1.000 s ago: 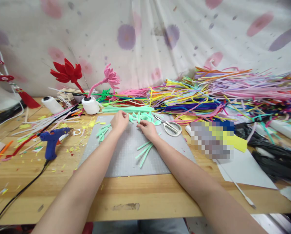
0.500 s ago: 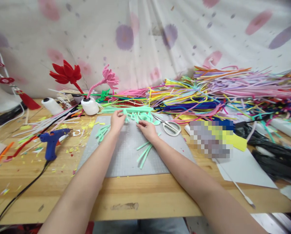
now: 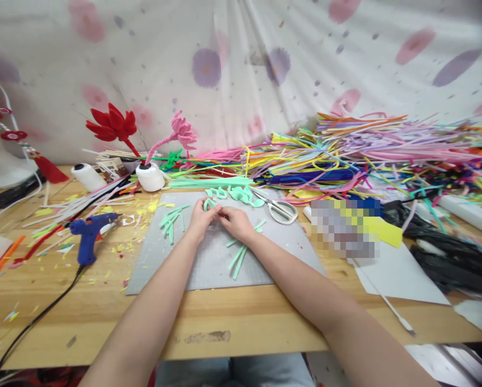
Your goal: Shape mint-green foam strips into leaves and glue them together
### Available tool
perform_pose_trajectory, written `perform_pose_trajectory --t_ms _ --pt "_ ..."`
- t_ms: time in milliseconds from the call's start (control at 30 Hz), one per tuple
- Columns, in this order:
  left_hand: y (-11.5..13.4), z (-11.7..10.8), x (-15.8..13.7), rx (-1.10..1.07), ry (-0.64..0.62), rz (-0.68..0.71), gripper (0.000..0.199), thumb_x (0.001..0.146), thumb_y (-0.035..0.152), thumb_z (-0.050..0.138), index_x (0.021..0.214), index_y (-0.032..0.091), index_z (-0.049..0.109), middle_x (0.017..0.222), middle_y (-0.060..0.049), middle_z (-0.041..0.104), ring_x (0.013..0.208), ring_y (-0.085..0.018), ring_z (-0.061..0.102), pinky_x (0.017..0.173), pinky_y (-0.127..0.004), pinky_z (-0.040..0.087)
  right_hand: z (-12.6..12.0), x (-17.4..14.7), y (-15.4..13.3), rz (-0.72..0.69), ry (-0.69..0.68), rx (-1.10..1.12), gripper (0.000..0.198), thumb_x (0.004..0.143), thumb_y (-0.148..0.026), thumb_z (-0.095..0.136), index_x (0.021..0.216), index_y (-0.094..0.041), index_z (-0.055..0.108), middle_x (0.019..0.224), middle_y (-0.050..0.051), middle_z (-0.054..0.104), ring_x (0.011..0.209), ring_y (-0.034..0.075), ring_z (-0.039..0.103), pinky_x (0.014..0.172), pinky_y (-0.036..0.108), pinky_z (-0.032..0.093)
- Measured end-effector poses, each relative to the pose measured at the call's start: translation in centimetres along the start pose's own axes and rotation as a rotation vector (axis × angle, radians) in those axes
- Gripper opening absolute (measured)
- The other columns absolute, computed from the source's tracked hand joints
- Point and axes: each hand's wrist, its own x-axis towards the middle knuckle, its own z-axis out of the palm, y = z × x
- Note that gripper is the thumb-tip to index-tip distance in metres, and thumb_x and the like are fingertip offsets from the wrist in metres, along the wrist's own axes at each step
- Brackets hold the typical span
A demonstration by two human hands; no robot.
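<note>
My left hand (image 3: 201,219) is closed around a bent mint-green pipe cleaner (image 3: 209,203), whose loop shows above the fingers. My right hand (image 3: 236,223) meets it, its fingertips pinched at the lower end of the same piece; the exact grip is partly hidden. Just beyond the hands lie several mint-green pipe cleaner loops (image 3: 243,194) on the grey cutting mat (image 3: 208,269). Short cut mint lengths (image 3: 170,223) rest left of my left hand, and more strips (image 3: 238,262) lie below my right wrist. Scissors (image 3: 282,211) with pale handles sit to the right.
A blue glue gun (image 3: 88,236) with a black cord stands at left. Behind are a white pot (image 3: 150,177) with red and pink flowers and a heap of coloured pipe cleaners (image 3: 370,140). White paper (image 3: 402,279) and black plastic (image 3: 454,263) lie at right.
Both hands have drawn closer together and nearer to me, away from the row of loops. A bent mint-green pipe cleaner now shows in my left hand.
</note>
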Motion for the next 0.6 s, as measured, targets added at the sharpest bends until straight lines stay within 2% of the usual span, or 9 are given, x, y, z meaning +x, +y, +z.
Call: perform_pose_trajectory --t_ms 67,167,233,367,433,500,600 --pt "-0.4 0.1 0.1 0.046 0.032 0.034 0.032 0.056 0.028 0.068 0.081 0.017 0.053 0.056 0.007 0.045 0.043 -0.003 0.038 0.041 -0.016 0.028 -0.1 -0.1 -0.2 -0.018 -0.004 -0.005 0.02 0.077 -0.032 0.051 0.083 -0.019 0.065 0.076 0.002 0.063 0.065 0.011 0.051 0.062 0.022 0.035" --pt "-0.6 0.0 0.4 -0.052 0.131 0.027 0.01 0.065 0.023 0.056 0.068 0.016 0.05 0.053 0.006 0.045 0.044 -0.005 0.042 0.043 -0.016 0.032 -0.2 -0.2 -0.2 0.0 0.036 0.024 0.028 0.076 -0.039 0.052 0.09 -0.018 0.063 0.077 0.002 0.063 0.063 0.01 0.05 0.061 0.022 0.036" --pt "-0.3 -0.2 0.7 -0.141 0.168 -0.008 0.004 0.068 0.018 0.05 0.066 0.016 0.047 0.053 0.005 0.047 0.046 -0.007 0.047 0.045 -0.018 0.036 -0.4 0.0 -0.1 0.022 0.068 0.043 0.03 0.077 -0.041 0.05 0.092 -0.018 0.062 0.079 0.002 0.063 0.063 0.01 0.051 0.062 0.022 0.037" --pt "0.7 -1.2 1.0 -0.376 0.174 -0.112 0.007 0.07 0.01 0.041 0.071 0.016 0.046 0.058 0.001 0.053 0.059 -0.013 0.058 0.051 -0.022 0.043 -1.0 1.3 0.1 0.098 0.143 -0.044 0.027 0.08 -0.037 0.046 0.094 -0.019 0.06 0.086 0.002 0.062 0.069 0.011 0.053 0.066 0.024 0.039" --pt "1.3 -1.7 1.0 -0.481 0.19 -0.158 0.01 0.071 0.008 0.038 0.07 0.016 0.045 0.056 0.001 0.051 0.056 -0.012 0.057 0.051 -0.022 0.044 -1.3 2.5 0.2 0.154 0.154 -0.163 0.025 0.08 -0.033 0.046 0.097 -0.019 0.058 0.092 0.003 0.061 0.077 0.013 0.054 0.07 0.026 0.039" --pt "1.9 -2.1 0.8 -0.565 0.194 -0.203 0.011 0.073 0.008 0.037 0.068 0.016 0.044 0.053 0.003 0.047 0.048 -0.008 0.052 0.047 -0.018 0.042 -1.2 3.8 0.0 0.185 0.153 -0.295 0.029 0.078 -0.034 0.049 0.102 -0.019 0.054 0.098 0.006 0.059 0.088 0.017 0.052 0.073 0.028 0.039" --pt "2.5 -2.4 0.5 -0.649 0.154 -0.252 0.011 0.076 0.012 0.039 0.066 0.016 0.042 0.052 0.004 0.043 0.041 -0.004 0.044 0.038 -0.012 0.034 -0.4 5.8 -0.4 0.147 0.127 -0.456 0.04 0.075 -0.041 0.052 0.107 -0.017 0.051 0.1 0.009 0.057 0.095 0.022 0.048 0.075 0.031 0.038"
